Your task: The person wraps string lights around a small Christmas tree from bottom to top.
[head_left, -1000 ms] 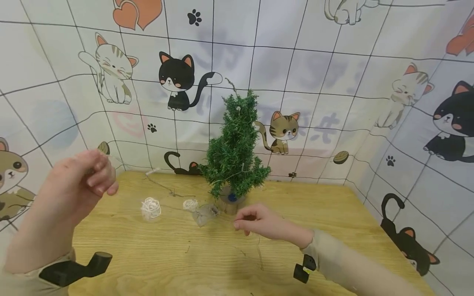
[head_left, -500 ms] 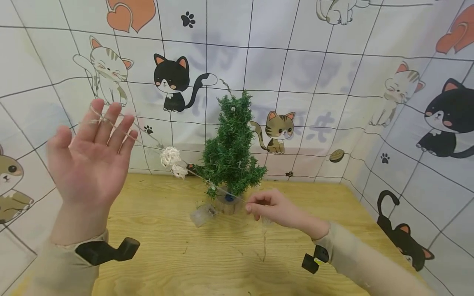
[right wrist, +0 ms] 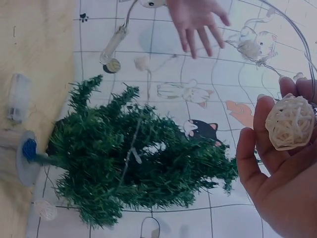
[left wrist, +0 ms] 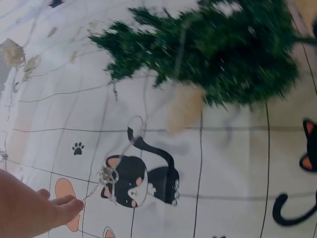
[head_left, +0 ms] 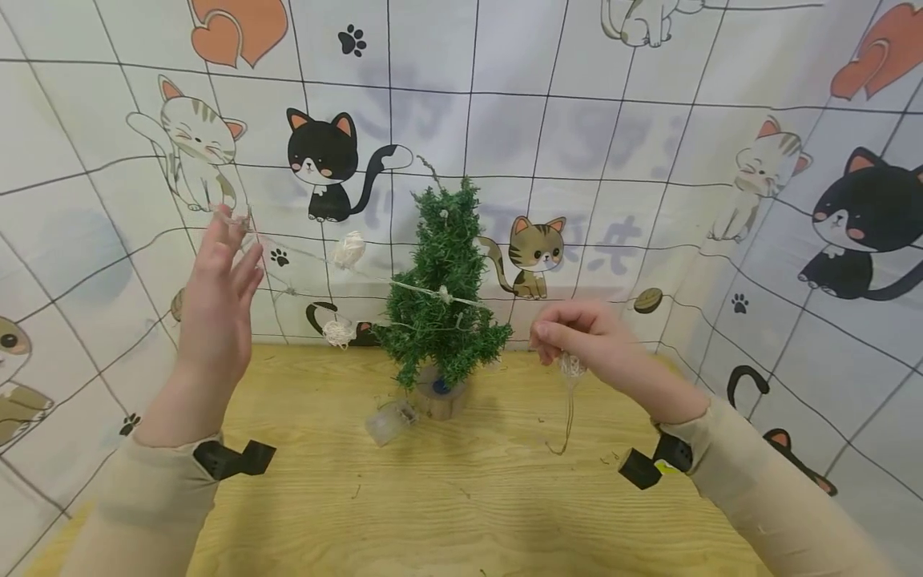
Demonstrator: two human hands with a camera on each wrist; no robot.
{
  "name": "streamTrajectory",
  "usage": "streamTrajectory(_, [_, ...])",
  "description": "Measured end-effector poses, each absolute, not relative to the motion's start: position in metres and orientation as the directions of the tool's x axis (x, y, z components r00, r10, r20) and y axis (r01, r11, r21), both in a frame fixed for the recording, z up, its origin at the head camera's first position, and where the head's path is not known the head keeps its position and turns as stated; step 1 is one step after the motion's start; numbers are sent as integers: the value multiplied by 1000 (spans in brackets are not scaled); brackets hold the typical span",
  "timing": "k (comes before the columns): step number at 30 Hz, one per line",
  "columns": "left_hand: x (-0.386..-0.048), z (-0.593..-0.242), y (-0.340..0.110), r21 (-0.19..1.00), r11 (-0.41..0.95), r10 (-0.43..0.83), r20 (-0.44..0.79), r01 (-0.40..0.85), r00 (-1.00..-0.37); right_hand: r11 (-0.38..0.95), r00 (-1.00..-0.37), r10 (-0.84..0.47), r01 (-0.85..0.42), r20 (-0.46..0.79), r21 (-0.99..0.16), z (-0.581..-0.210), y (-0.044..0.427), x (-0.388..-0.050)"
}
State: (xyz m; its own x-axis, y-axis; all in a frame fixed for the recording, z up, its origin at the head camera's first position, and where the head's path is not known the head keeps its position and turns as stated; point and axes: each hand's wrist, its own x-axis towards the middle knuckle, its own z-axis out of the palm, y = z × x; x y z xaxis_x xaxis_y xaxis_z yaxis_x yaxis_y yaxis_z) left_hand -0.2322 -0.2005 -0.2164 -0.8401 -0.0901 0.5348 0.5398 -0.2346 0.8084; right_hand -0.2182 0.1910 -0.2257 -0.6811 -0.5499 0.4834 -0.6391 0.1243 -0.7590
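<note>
A thin wire string (head_left: 404,284) with white woven balls stretches between my hands in front of a small green artificial tree (head_left: 440,296). My left hand (head_left: 216,320) is raised on the left, fingers extended, with the string lying across its fingertips. On the right, my right hand (head_left: 594,344) pinches the string between thumb and fingers. One woven ball (right wrist: 291,123) is beside the right hand's fingers in the right wrist view. Two more balls, an upper one (head_left: 349,248) and a lower one (head_left: 337,333), hang left of the tree. The exact pinch point is hidden.
The tree stands on a round wooden base (head_left: 441,401) on the wooden table (head_left: 404,513). Beside the base lies a clear plastic box (head_left: 389,422). A cat-patterned cloth (head_left: 613,144) forms walls behind and at both sides. Small green scraps lie scattered.
My left hand has uncurled, risen and turned edge-on. Pulling the string, my right hand has moved right and up. The woven balls have lifted off the table and the string now stretches across the tree.
</note>
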Motion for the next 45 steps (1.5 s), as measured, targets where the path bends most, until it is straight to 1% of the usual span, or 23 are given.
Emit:
streamTrajectory(3, [-240,-220,-204,866,16,-113,499,500,-859,180,-705,-514,-645,488,-743,-217,196,-215])
streamTrajectory(5, [-247,-225,-207,868,165,-113,488,468,-866,193,-712,-505,-644,488,-740,-214,197,-215])
streamTrajectory(7, [-255,-231,-209,857,277,-99,475,434,-875,203,-719,-504,-636,478,-744,-213,198,-215])
streamTrajectory(11, [-271,-245,-211,836,360,-59,464,415,-884,270,-753,-491,-610,439,-745,-216,197,-221])
streamTrajectory(14, [-285,-254,-211,817,412,-51,463,404,-885,328,-799,-457,-559,389,-762,-218,196,-227])
streamTrajectory(16, [-293,-259,-211,799,453,-53,467,396,-882,352,-831,-425,-516,358,-781,-218,196,-231])
streamTrajectory(18, [-301,-262,-210,785,484,-63,471,385,-880,343,-850,-399,-487,345,-804,-215,194,-235])
streamTrajectory(19, [-304,-262,-209,780,495,-66,473,382,-879,333,-856,-385,-477,345,-813,-212,194,-236])
streamTrajectory(21, [-308,-263,-207,772,511,-78,480,379,-874,282,-848,-375,-489,374,-825,-203,193,-240])
streamTrajectory(24, [-312,-263,-201,765,514,-99,502,388,-859,110,-823,-371,-498,429,-860,-183,189,-246])
streamTrajectory(26, [-314,-264,-197,767,501,-103,513,401,-852,-43,-805,-365,-487,467,-872,-165,183,-252])
streamTrajectory(29, [-315,-264,-191,779,471,-99,513,414,-853,-270,-796,-364,-407,484,-873,-134,174,-262])
streamTrajectory(31, [-315,-263,-189,786,460,-96,506,413,-857,-371,-804,-349,-353,481,-859,-115,166,-270])
streamTrajectory(33, [-316,-260,-187,793,457,-98,496,404,-863,-433,-816,-339,-305,467,-848,-99,160,-278])
streamTrajectory(35, [-316,-258,-187,805,441,-104,484,396,-869,-454,-825,-329,-289,459,-843,-86,151,-288])
streamTrajectory(38, [-320,-256,-187,829,397,-102,467,394,-879,-441,-826,-326,-298,461,-846,-70,139,-307])
streamTrajectory(41, [-325,-255,-188,857,335,-90,443,392,-892,-388,-831,-321,-323,455,-863,-61,129,-328])
streamTrajectory(45, [-332,-252,-188,892,274,-79,394,360,-916,-291,-844,-320,-344,429,-893,-57,119,-356])
